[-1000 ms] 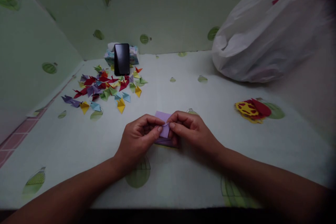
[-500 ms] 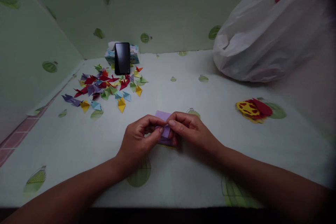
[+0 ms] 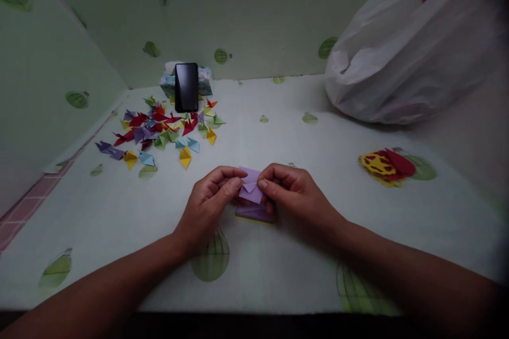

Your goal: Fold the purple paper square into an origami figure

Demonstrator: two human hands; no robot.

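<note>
A small piece of light purple paper [image 3: 251,190] is pinched between both hands just above the table. My left hand [image 3: 209,201] grips its left side with thumb and fingers closed. My right hand [image 3: 292,190] pinches its right side the same way. The paper shows a folded point in its middle. Under the hands lies a small stack of purple paper sheets [image 3: 254,214] with a yellow edge showing below it.
A heap of several folded paper pieces in many colours [image 3: 159,132] lies at the back left. A black phone [image 3: 186,87] stands against a tissue box [image 3: 167,83]. A white plastic bag [image 3: 409,47] fills the right back. Red and yellow paper [image 3: 384,165] lies at the right.
Both hands have shifted slightly to the right and away from me with the purple paper. The paper is now opened a little wider and shows more of its folded face.
</note>
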